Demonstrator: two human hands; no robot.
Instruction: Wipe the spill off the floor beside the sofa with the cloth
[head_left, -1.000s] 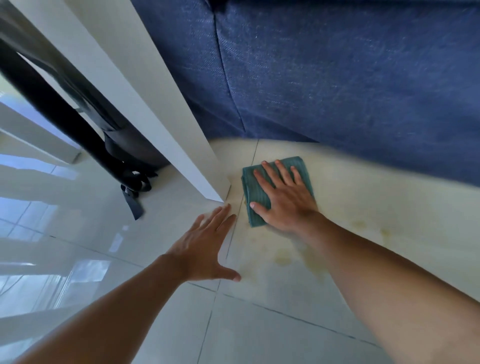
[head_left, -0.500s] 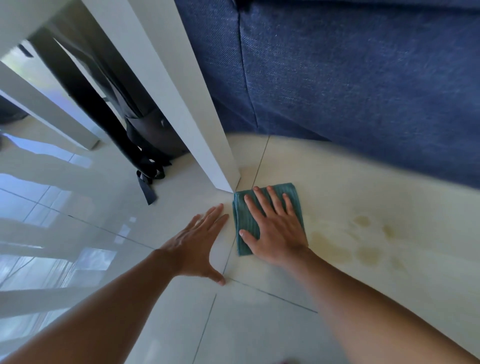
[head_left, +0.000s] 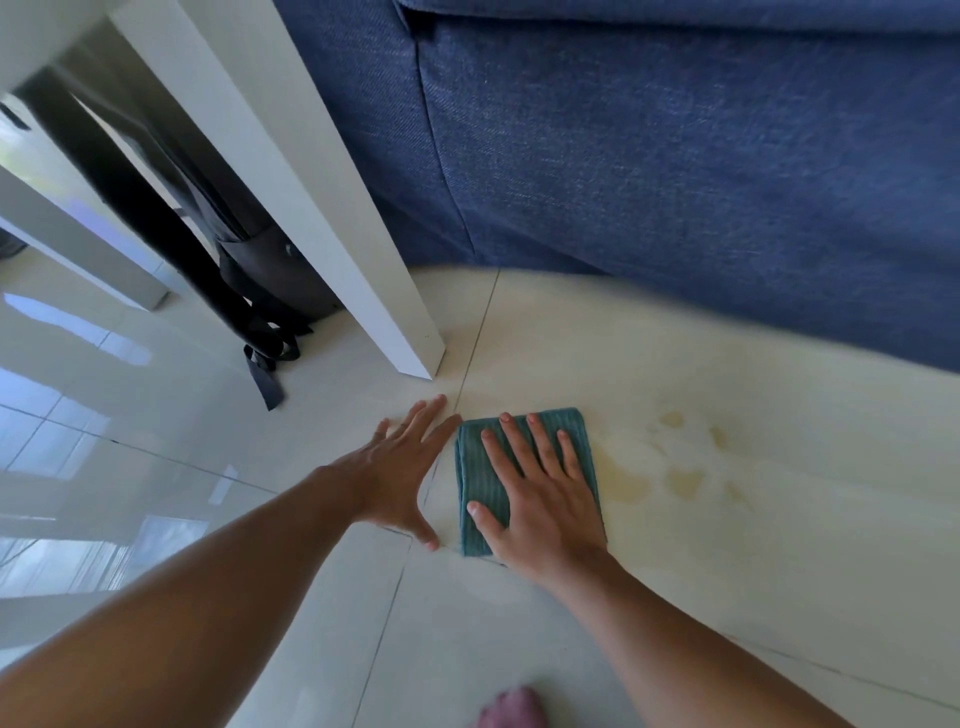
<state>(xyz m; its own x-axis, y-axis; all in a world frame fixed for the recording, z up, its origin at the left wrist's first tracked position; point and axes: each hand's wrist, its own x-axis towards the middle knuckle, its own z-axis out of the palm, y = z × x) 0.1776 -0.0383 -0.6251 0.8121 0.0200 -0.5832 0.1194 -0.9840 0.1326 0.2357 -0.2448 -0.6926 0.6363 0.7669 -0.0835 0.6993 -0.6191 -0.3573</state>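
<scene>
Glossy floor tiles (head_left: 675, 374) beside the blue sofa (head_left: 675, 182): the folded teal cloth (head_left: 470, 467) lies under the flat, spread right hand (head_left: 540, 499), just left of the yellowish spill (head_left: 675, 467); the left hand (head_left: 395, 467) braces open-palmed. Firm, overlapping rightward passes should serve best.

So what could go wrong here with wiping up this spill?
The yellowish spill sits to the right of the cloth, so strokes on this spot could miss it. The wet patches lie near the blue sofa; a wide swipe might smear liquid onto the fabric. The left hand braces on glossy tile and could slip.
</scene>
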